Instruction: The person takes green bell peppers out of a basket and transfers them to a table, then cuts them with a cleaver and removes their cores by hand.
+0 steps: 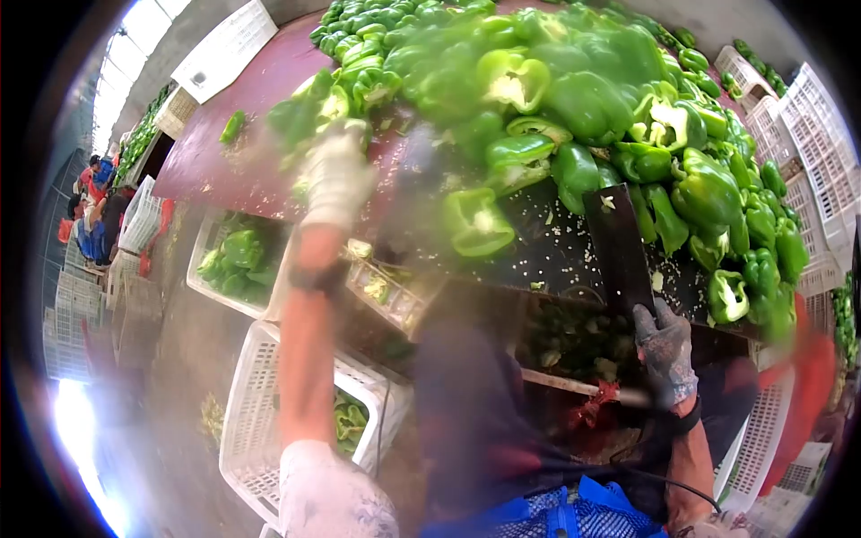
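My left hand, in a pale glove and blurred by motion, is over the red table at its near left part. Green pepper pieces lie at or just beyond its fingertips; whether it grips any is not clear. My right hand, in a grey stained glove, is at the lower end of a dark flat bar, its fingers bent against it. A big heap of green peppers, many cut open, covers the table beyond. One cut pepper lies on the black near surface, which is scattered with seeds.
Below the table at left stand a white crate with peppers and another pepper-filled crate. White crates are stacked at right. People are at far left. A red-clad arm or cloth shows at right.
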A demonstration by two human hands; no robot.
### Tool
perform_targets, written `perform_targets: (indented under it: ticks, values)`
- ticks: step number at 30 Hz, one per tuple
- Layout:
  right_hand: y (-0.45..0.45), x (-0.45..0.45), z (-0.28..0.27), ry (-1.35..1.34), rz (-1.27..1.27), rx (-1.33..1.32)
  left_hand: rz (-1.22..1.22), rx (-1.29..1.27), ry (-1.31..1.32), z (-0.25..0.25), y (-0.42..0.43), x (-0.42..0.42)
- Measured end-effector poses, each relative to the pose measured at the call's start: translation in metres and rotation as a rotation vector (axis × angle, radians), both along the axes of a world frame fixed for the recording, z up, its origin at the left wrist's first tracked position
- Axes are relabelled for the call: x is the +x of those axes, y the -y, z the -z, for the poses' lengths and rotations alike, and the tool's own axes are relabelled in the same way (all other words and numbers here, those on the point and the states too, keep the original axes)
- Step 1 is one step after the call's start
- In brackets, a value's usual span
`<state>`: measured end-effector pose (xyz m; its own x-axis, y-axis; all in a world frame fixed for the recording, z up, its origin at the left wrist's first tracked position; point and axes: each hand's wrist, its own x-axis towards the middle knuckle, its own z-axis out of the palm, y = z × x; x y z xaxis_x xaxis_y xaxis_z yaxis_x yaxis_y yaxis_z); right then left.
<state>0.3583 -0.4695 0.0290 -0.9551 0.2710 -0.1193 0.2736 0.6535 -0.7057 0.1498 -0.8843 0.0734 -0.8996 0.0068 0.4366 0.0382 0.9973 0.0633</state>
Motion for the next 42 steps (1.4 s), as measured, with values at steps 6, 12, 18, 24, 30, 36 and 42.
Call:
perform_targets:
  ticks: [6, 12, 18, 24, 30, 36, 42]
  values:
    - [-0.002, -0.001, 0.001, 0.008, -0.004, -0.024, 0.093, 0.735, -0.023, 0.015, -0.096, -0.113]
    - [-0.001, 0.0, -0.006, 0.019, 0.012, -0.098, 0.272, 1.842, 0.065, 0.013, -0.063, -0.109]
    - [-0.003, 0.0, 0.011, -0.074, -0.023, -0.175, 0.093, 2.013, 0.0, -0.021, 0.029, -0.002]
    - [-0.011, -0.003, 0.029, -0.177, -0.104, -0.038, -0.188, 1.067, -0.273, 0.019, 0.183, 0.064]
    - [-0.012, 0.0, 0.015, -0.013, -0.022, -0.032, -0.01, 1.318, -0.031, -0.022, 0.062, 0.026]
    - [-0.004, 0.001, 0.0, 0.009, -0.018, -0.083, 0.354, 1.025, 0.17, -0.001, -0.114, -0.095]
    - [-0.011, 0.0, 0.005, 0.019, -0.08, -0.056, 0.285, 1.449, 0.433, -0.012, -0.156, -0.125]
